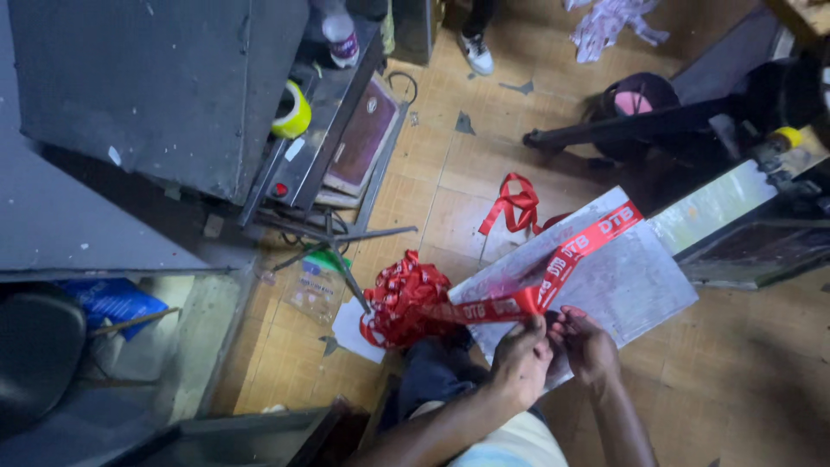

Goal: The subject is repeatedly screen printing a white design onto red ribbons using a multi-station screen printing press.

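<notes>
We pinch a glossy red ribbon (553,268) between our left hand (521,361) and right hand (590,346), over a flat grey sheet (631,290).

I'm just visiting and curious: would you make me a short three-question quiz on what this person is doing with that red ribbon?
1. True or false: both hands, the left hand and the right hand, pinch the red ribbon.
2. What does the ribbon lie across? A) a grey board B) a blue bucket C) a wooden chair
3. What lies on the tiled floor left of the hands?

Key
1. True.
2. A.
3. A bunched pile of red ribbon.
</notes>
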